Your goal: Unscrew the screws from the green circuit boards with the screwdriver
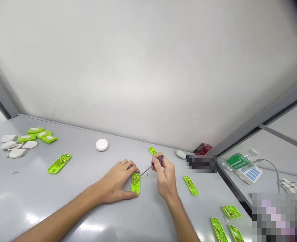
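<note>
My left hand (pixel 116 183) grips a green plastic case half (pixel 135 183) by its two ends, thumb at the near end and fingers at the far end. Brass-coloured metal parts show inside this open shell. In my right hand (pixel 164 176) is a screwdriver (pixel 146 170) with a purple and red handle. Its thin shaft slants down to the left, the tip at the upper right edge of the shell; whether it touches I cannot tell. A small screw (pixel 147 174) stands on the table just right of the tip.
Similar green halves lie left (pixel 59 163), behind (pixel 152 151) and right (pixel 191 185), several more at the lower right. Green covers (pixel 36 130) and white covers (pixel 17 153) are piled far left. A white round case (pixel 102 145) stands near the wall (pixel 138 67).
</note>
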The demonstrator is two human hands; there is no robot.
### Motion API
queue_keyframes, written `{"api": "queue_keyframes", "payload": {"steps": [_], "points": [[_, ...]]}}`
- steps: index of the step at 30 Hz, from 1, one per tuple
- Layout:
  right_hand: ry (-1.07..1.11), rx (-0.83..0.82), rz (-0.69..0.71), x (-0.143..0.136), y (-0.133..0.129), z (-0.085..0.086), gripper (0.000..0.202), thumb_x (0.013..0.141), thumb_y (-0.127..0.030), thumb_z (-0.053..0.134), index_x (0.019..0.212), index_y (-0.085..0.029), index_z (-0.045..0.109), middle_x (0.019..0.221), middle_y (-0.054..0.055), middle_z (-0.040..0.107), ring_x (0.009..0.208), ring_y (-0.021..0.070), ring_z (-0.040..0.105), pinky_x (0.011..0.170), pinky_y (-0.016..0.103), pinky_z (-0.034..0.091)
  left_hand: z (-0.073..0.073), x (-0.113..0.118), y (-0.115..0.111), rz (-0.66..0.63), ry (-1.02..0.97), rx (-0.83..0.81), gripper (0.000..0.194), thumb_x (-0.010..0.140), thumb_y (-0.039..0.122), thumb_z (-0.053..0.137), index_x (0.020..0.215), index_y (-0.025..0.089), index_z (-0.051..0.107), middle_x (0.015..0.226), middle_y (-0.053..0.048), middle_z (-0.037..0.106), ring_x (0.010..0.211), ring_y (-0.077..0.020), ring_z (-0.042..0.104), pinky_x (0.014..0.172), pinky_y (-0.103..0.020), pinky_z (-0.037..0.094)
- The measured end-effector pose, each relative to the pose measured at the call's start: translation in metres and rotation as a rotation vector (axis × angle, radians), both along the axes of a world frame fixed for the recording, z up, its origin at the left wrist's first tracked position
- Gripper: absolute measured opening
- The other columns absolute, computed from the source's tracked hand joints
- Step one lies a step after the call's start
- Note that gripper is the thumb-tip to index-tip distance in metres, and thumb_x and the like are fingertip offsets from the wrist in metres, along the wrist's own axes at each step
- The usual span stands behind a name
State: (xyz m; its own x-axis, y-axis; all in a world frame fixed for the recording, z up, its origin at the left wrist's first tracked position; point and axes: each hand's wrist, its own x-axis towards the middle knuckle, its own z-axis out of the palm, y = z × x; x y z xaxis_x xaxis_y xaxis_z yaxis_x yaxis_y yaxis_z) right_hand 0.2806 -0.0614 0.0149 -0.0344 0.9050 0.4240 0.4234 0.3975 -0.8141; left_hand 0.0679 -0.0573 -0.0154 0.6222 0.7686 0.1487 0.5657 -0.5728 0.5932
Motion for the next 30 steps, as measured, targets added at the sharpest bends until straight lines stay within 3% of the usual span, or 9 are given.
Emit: {"api": "queue_keyframes", "payload": {"steps": [3, 7, 11, 23, 30], "points": [[-0.047, 0.029, 0.008, 0.002, -0.002, 0.004, 0.026, 0.104, -0.033, 0.041, 0.083, -0.020, 0.052, 0.075, 0.000, 0.054, 0.069, 0.0144, 0.050, 0.066, 0.027, 0.038, 0.000, 0.000, 0.000, 0.003, 0.006, 0.002, 0.052, 0.082, 0.052, 0.075, 0.125, 0.026, 0.060, 0.124, -0.004, 0.058, 0.109, -0.0220, 0.052, 0.097, -0.036, 0.043], [-0.371, -0.169, 0.140, 0.002, -0.005, 0.010, 0.017, 0.100, -0.029, 0.049, 0.091, -0.021, 0.061, 0.063, -0.004, 0.049, 0.057, 0.0125, 0.040, 0.059, 0.026, 0.030, -0.002, 0.001, 0.000, 0.009, 0.009, 0.011, 0.050, 0.082, 0.053, 0.074, 0.121, 0.024, 0.060, 0.122, -0.005, 0.058, 0.107, -0.0219, 0.052, 0.096, -0.036, 0.044], [-0.619, -0.251, 0.178, -0.002, -0.008, 0.013, 0.012, 0.093, -0.031, 0.067, 0.086, -0.022, 0.068, 0.073, -0.002, 0.064, 0.065, 0.0137, 0.052, 0.064, 0.027, 0.031, -0.003, 0.001, 0.001, -0.002, 0.009, 0.011, 0.046, 0.084, 0.054, 0.072, 0.114, 0.022, 0.061, 0.119, -0.006, 0.059, 0.105, -0.0219, 0.052, 0.094, -0.036, 0.044], [-0.674, -0.273, 0.213, 0.000, -0.004, 0.008, 0.011, 0.093, -0.017, 0.062, 0.083, -0.019, 0.067, 0.084, 0.001, 0.071, 0.075, 0.0154, 0.059, 0.068, 0.027, 0.034, -0.001, 0.000, 0.000, -0.007, 0.006, -0.006, 0.046, 0.083, 0.052, 0.074, 0.116, 0.024, 0.060, 0.121, -0.005, 0.058, 0.107, -0.0221, 0.052, 0.096, -0.036, 0.043], [-0.630, -0.268, 0.244, 0.001, -0.006, 0.011, 0.012, 0.093, -0.016, 0.062, 0.095, -0.022, 0.073, 0.087, 0.000, 0.072, 0.079, 0.0157, 0.062, 0.071, 0.027, 0.037, 0.000, 0.001, 0.000, 0.000, 0.007, 0.004, 0.044, 0.084, 0.051, 0.073, 0.114, 0.022, 0.060, 0.118, -0.005, 0.058, 0.105, -0.0217, 0.052, 0.094, -0.035, 0.043]]}}
